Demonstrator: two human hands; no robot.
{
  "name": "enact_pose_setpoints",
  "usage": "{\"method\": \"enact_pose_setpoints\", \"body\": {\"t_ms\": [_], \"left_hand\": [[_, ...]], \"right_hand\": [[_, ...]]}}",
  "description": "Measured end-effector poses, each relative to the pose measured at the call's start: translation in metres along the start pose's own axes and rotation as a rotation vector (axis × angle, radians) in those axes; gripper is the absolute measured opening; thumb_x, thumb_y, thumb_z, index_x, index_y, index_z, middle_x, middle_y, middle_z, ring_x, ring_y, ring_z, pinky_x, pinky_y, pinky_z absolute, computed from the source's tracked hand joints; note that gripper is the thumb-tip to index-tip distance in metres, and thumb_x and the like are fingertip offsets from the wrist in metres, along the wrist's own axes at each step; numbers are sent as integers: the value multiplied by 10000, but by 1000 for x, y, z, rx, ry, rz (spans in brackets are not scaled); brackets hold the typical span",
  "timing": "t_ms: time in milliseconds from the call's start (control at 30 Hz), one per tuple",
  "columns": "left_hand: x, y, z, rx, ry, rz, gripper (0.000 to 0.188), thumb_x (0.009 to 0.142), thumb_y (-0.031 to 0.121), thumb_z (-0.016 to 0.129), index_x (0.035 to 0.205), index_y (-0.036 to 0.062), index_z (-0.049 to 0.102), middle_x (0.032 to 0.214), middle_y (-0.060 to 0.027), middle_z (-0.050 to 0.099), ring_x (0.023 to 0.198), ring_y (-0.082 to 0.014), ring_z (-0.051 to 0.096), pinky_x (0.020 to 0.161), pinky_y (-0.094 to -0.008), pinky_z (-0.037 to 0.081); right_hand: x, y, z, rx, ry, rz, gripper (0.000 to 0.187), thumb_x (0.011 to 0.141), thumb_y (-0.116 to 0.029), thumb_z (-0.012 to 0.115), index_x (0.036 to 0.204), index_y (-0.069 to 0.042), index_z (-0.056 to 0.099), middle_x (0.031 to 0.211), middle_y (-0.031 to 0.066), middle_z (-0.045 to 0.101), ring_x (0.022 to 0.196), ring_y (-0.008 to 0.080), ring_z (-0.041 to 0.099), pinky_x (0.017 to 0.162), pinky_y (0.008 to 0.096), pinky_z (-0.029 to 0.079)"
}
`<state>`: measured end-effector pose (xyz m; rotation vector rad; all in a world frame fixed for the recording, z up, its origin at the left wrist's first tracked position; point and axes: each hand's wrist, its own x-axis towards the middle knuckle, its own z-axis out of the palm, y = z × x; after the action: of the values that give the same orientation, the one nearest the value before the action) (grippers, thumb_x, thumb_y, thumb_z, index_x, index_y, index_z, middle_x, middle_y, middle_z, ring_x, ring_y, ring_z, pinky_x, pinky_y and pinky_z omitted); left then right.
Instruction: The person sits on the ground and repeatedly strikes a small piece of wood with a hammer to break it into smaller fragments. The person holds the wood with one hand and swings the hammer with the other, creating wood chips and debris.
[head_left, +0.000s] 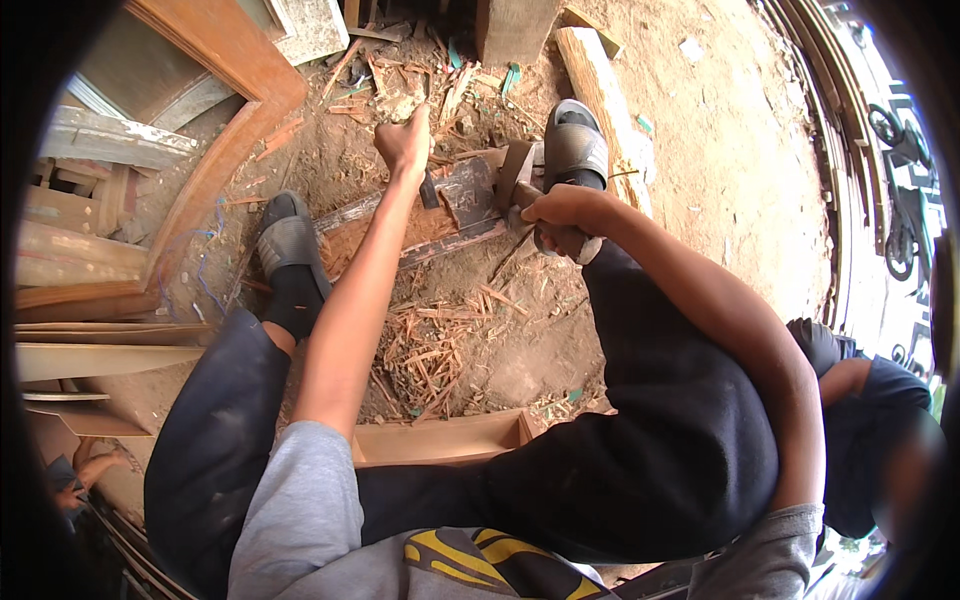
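Note:
My left hand is closed in a fist round a tool with a flat dark blade, which looks like a chisel; its handle is hidden in the fist. The blade points down at a dark-painted wooden board with raw brown wood exposed in part. My right hand grips the wooden handle of a tool with a broad flat metal head, like a hatchet, beside my right foot. That head is close to the board's right end. My sandalled feet stand at either end of the board.
Wood splinters litter the dirt around the board. A pale timber lies beyond my right foot, near a wooden post. Wooden frames lean at the left. A shallow wooden box sits between my legs. Another person is at right.

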<state>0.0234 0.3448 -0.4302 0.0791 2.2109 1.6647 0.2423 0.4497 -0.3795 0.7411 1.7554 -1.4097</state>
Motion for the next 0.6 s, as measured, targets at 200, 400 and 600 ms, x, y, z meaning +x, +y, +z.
{"method": "enact_pose_setpoints", "body": {"t_ms": [200,400,600], "left_hand": [[-12,7,8,67,172,281,341,714,154,636,427,61,477,386,-24,462,324,-124,412,345,-290,315],[-7,4,2,88,152,280,389,755,212,644,427,49,513,422,-56,527,362,-140,487,409,-310,389],[-4,4,4,25,90,230,393,771,223,627,444,33,520,423,-52,514,367,-148,477,408,-320,388]], "right_hand": [[-3,-2,1,52,34,96,349,883,-277,516,702,20,547,593,91,548,493,193,545,454,341,457],[-26,-35,7,89,120,249,343,878,-280,535,723,25,550,599,84,543,487,188,539,445,345,459],[-18,-23,8,406,129,283,288,867,-232,575,749,27,530,602,78,534,478,182,533,428,324,458]]}}
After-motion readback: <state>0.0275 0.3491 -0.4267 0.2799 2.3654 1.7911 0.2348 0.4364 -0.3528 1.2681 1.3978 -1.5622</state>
